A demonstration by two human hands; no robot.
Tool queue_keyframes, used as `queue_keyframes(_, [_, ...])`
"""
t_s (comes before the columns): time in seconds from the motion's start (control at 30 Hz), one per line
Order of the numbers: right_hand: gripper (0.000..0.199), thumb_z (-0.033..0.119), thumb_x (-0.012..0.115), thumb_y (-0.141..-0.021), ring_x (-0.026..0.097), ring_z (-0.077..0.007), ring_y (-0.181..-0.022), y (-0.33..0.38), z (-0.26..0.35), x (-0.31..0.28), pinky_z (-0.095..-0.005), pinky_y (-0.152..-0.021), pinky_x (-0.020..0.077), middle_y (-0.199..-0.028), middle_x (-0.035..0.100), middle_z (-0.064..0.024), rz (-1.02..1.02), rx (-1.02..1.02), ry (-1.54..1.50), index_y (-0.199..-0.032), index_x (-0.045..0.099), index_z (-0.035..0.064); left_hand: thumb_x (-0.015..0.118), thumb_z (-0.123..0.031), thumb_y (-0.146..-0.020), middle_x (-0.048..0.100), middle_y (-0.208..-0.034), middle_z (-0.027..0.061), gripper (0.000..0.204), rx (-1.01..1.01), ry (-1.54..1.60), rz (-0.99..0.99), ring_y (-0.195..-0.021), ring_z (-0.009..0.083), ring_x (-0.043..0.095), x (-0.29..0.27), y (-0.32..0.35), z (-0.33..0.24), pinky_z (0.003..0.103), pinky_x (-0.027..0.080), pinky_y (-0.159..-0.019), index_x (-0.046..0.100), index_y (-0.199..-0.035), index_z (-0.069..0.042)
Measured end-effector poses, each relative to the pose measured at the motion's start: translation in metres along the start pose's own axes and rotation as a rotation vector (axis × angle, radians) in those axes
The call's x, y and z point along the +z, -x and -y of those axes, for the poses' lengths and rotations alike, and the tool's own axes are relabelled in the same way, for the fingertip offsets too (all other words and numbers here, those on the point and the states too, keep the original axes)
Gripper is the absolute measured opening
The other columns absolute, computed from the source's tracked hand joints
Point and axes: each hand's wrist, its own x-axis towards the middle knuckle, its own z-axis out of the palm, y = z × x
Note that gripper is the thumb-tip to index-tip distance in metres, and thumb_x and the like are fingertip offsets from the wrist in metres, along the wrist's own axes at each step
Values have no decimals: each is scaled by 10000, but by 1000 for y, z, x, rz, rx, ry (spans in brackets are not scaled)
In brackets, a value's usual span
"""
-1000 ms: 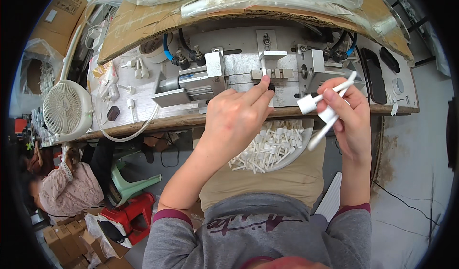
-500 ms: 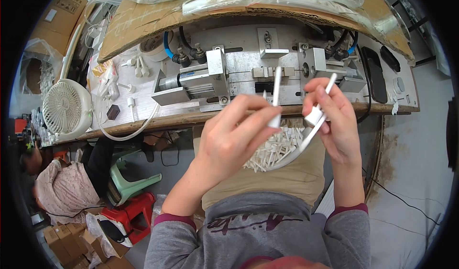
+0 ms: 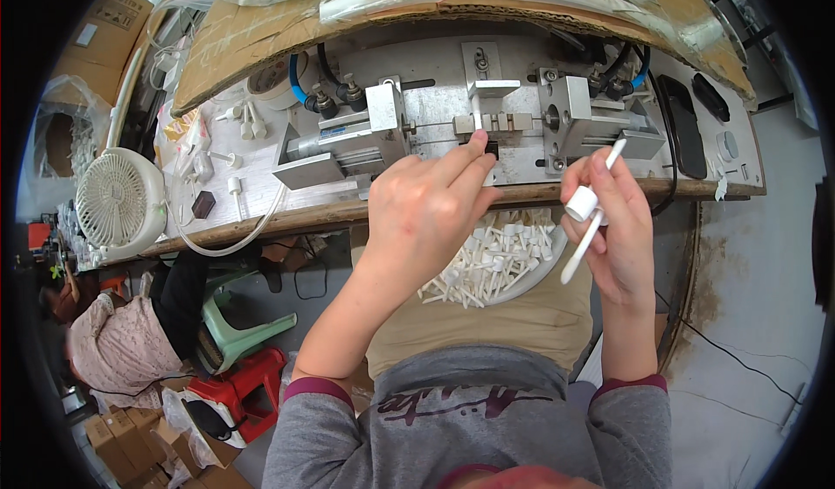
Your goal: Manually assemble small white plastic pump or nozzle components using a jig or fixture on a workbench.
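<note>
My left hand [image 3: 428, 206] reaches to the small metal clamp block [image 3: 515, 123] in the middle of the bench fixture. Its fingers are closed at the lower end of a thin white plastic stick [image 3: 477, 113], which lies across the block; the hand hides that lower end. To the right, in front of the bench, my right hand [image 3: 619, 237] is closed round white plastic pieces: a short round cap [image 3: 581, 203] and a slim stick [image 3: 571, 267] that crosses behind it. A white bowl [image 3: 546, 274] on my lap holds many small white capped sticks [image 3: 496, 259].
Metal cylinder units [image 3: 383, 128] [image 3: 578, 115] flank the block. A small white fan [image 3: 120, 195] and loose white parts [image 3: 252, 122] are at the left. A black phone [image 3: 681, 133] lies at the right. Cardboard [image 3: 261, 59] overhangs the back. Another person [image 3: 117, 341] sits at lower left.
My left hand has moved forward from above the bowl to the clamp block with the white stick. My right hand has stayed near its place and turned its pieces, so the cap's end shows.
</note>
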Motion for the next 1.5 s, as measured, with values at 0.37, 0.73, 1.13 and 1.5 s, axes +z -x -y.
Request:
queue_keyframes(0.37, [221,249,550,-1060,413,14,-505,-7,-7,23,-163,-424,281,-798,593,-1,76,48,172,-1151,557,48,840,-44,-737,657,-996,73,377,-66,378,-61,-770,170,670,-17,14,-20,287,561,-650,738,-1100,-38])
queue_keyframes(0.73, [183,94,605,-995,497,-66,-791,8,18,12,-220,-707,415,-953,613,-43,-77,-84,9,-1139,627,-17,814,-147,-749,724,-1215,29,288,-27,-126,36,-583,193,626,5,1,-4,293,495,-557,761,-1027,-95])
queue_keyframes(1.13, [399,-53,724,-834,637,-235,-1168,22,9,18,-308,-917,565,-1250,634,-187,16,-367,378,-1214,604,-62,855,-192,-738,727,-1210,53,420,-128,93,19,-592,142,641,-6,12,-5,243,503,-560,742,-1130,-90])
queue_keyframes(1.5, [187,91,723,-736,668,-179,-655,-33,-43,22,-289,-614,533,-1182,723,-133,125,-1059,1574,-906,666,37,812,-107,-820,739,-1054,215,301,-121,548,-254,-705,185,700,-51,49,-25,258,524,-568,728,-1077,25])
